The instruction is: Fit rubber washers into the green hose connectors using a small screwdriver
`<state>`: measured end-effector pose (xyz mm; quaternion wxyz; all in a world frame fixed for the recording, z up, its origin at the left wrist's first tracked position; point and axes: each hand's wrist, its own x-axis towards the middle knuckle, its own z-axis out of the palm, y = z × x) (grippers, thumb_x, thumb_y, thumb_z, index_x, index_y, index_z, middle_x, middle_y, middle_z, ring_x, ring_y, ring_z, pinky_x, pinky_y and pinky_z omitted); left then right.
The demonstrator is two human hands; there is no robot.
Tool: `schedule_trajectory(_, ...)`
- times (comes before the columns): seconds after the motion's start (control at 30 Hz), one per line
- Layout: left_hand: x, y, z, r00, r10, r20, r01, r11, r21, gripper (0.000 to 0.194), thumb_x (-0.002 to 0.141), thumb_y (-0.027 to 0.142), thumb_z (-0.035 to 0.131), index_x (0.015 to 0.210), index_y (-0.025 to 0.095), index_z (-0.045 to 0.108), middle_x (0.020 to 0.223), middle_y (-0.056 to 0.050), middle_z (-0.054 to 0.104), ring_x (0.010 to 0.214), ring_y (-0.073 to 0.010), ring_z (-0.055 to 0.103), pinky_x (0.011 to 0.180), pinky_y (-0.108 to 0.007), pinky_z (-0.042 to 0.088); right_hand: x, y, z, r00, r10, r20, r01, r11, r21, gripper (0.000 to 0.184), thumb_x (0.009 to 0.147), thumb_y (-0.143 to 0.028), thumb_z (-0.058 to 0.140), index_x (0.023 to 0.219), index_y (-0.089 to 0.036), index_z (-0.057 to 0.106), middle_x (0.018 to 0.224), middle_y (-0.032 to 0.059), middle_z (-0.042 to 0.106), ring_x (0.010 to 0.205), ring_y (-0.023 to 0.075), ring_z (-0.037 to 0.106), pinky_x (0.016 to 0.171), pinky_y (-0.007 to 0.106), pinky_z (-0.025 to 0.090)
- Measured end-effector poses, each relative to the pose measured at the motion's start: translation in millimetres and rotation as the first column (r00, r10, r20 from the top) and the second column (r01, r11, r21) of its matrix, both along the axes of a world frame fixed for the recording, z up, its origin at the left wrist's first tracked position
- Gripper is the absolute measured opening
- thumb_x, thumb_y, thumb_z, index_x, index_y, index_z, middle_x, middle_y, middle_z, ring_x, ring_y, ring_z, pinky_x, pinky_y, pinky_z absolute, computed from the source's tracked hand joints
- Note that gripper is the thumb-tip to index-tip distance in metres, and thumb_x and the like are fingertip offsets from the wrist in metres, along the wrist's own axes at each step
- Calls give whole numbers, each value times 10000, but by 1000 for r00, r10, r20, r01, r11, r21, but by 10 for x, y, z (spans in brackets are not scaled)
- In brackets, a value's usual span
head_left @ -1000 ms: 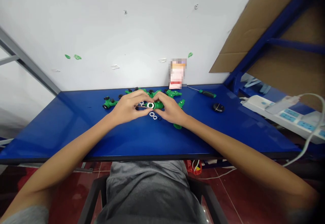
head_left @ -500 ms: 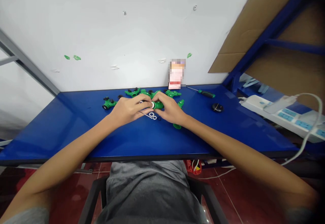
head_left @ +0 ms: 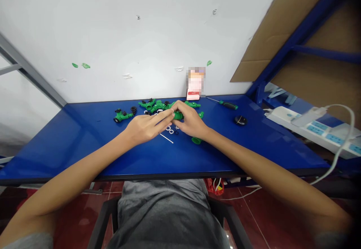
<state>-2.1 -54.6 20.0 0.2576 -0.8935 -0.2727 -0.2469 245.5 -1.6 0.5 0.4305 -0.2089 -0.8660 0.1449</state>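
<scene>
My right hand (head_left: pixel 191 121) is closed around a green plastic hose fitting (head_left: pixel 177 116); its fingers curl over the top. My left hand (head_left: pixel 148 125) is closed, fingertips against the fitting's left end, covering that end from sight. A thin metal rod (head_left: pixel 167 138) sticks out from under the left palm, pointing down to the right; its other end is hidden. Just below the hands lie white rings (head_left: pixel 170 131) and a small black ring (head_left: pixel 176 132). Several green hose connectors (head_left: pixel 159 105) lie behind the hands, and another green connector (head_left: pixel 122 116) lies to the left.
A screwdriver (head_left: pixel 229 105) and a round black object (head_left: pixel 240 120) lie on the blue table (head_left: pixel 84 143) at right. A phone-like screen (head_left: pixel 194 93) leans on the wall. A white power strip (head_left: pixel 313 125) with a cable is on the far right. Black rings (head_left: pixel 133 110) are at left.
My left hand has shifted slightly, its fingers now straighter and over the fitting's end, hiding the white ring seen there. The metal rod has moved lower and tilts more steeply.
</scene>
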Motion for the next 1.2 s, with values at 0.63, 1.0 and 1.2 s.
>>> schedule_trajectory(0.63, -7, 7, -38, 995, -73, 72, 66, 994, 92, 377, 1058, 257, 591, 1406, 271, 735, 1315, -71, 826, 724, -149, 795, 589, -279, 604, -16, -86, 73, 998, -14, -59, 17, 998, 62, 205, 950, -131, 612, 1087, -278, 568, 1061, 64, 643, 990, 267, 648, 854, 441, 522)
schedule_trajectory(1.0, 73, -17, -36, 991, -15, 131, 17, 1000, -14, 403, 1049, 218, 564, 1433, 208, 686, 1327, -87, 819, 853, -166, 827, 508, -237, 521, 8, 25, -71, 996, -75, -57, 74, 997, -7, 165, 985, -224, 690, 1035, -267, 538, 1010, 48, 610, 913, 251, 611, 819, 410, 501)
schedule_trajectory(1.2, 70, -36, -22, 978, -24, 207, 39, 997, -65, 417, 1059, 263, 551, 1471, 211, 601, 1101, -64, 863, 483, -99, 609, 457, -251, 423, -15, -10, 4, 993, -96, -76, 94, 995, -26, 179, 978, -259, 708, 1014, -269, 534, 1001, 46, 619, 916, 258, 618, 824, 415, 491)
